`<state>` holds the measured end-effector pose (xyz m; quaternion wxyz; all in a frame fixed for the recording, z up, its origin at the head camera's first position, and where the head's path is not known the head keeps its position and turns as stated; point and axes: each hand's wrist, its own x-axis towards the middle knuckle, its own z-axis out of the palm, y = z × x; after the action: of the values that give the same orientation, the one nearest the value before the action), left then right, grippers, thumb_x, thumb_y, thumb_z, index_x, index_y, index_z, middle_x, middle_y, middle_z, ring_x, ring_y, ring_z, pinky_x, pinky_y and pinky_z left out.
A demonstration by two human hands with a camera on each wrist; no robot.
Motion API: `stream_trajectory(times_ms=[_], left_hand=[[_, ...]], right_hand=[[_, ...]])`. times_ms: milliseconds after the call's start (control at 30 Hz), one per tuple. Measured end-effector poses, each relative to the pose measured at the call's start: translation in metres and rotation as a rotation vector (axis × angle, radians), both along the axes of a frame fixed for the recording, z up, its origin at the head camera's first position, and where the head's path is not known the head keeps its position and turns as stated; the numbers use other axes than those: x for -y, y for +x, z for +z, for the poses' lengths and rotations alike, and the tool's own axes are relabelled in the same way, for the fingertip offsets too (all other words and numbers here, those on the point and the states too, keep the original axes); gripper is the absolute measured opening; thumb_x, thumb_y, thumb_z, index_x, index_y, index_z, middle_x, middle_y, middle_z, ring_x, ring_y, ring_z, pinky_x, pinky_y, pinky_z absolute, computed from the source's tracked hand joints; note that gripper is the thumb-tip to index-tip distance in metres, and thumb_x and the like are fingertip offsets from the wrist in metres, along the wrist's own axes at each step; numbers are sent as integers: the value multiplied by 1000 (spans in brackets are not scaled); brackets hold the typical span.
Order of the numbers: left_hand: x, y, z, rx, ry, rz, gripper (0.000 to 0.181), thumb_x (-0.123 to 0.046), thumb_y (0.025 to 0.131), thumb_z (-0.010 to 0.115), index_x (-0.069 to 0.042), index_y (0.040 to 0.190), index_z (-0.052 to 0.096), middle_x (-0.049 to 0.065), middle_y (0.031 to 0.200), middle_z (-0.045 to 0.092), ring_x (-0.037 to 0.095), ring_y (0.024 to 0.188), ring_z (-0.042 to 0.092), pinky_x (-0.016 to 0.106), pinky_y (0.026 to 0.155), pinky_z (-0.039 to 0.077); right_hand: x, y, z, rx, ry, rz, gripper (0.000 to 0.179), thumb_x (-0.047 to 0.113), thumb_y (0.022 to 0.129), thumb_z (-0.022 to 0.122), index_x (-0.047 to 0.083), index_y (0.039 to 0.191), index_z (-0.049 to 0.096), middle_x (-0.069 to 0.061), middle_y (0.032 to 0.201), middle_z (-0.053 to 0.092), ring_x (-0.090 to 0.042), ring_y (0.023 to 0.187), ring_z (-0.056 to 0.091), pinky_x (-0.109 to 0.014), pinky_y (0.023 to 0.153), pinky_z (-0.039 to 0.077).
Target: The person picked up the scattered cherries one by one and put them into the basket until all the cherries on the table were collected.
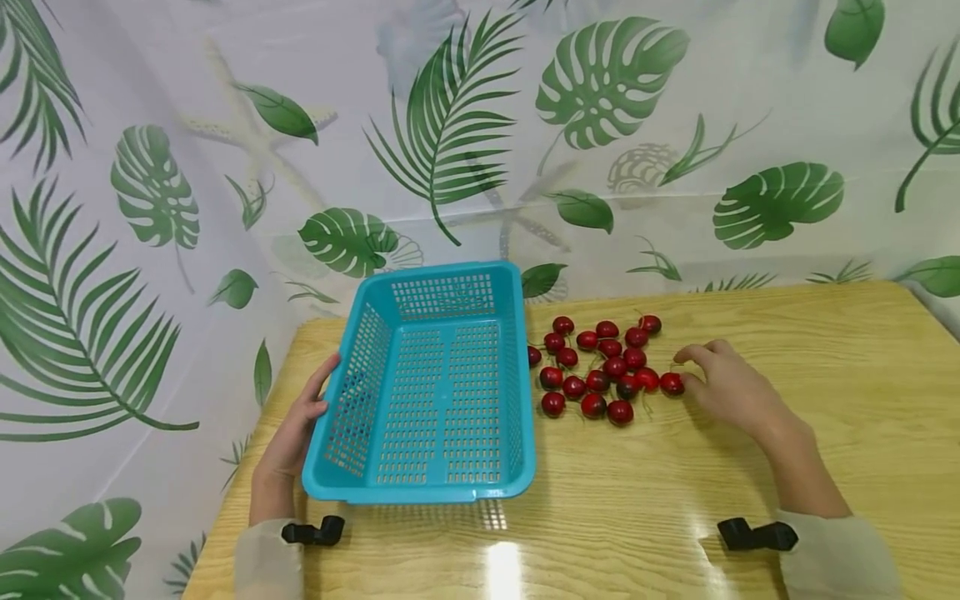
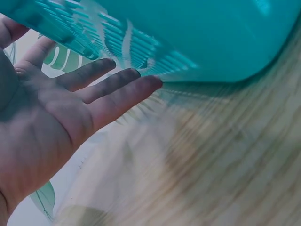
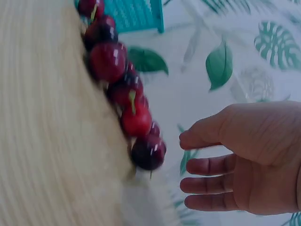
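Observation:
A turquoise plastic basket with slotted walls stands on the left half of the table, and no cherries show inside it. My left hand is at its left side, fingers extended along the slotted wall; the left wrist view has the palm facing the camera. Right of the basket lies a loose group of dark red cherries, some with stems. Over the rightmost cherry reaches my right hand, thumb and fingers apart. In the right wrist view a gap separates the fingertips from the nearest cherry.
The wood-grain table runs up to a white cloth backdrop printed with green leaves, which also hangs along the left side. Both wrists carry small black mounts. The basket's right rim lies close to the leftmost cherries.

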<state>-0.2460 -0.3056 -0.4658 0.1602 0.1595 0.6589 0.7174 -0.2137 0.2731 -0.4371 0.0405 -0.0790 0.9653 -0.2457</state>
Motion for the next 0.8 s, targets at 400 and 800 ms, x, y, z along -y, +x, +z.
stream_trajectory(times_ms=[400,800], left_hand=[[1,3,1,-39,-42,-28,70,-13,101,39,-28,162,6,22,162,-2,13,127,49,35,92,51],[0,7,4,-21,-49,-14,71,-12,100,37,-27,162,6,23,162,-1,13,126,50,36,91,51]], right_hand=[[41,9,5,95,22,54,25,24,94,62,7,76,62,1,62,53,-13,54,43,-29,51,36],[40,10,1,90,-49,31,26,-3,85,57,-13,109,63,-10,82,63,-19,69,49,-34,62,42]])
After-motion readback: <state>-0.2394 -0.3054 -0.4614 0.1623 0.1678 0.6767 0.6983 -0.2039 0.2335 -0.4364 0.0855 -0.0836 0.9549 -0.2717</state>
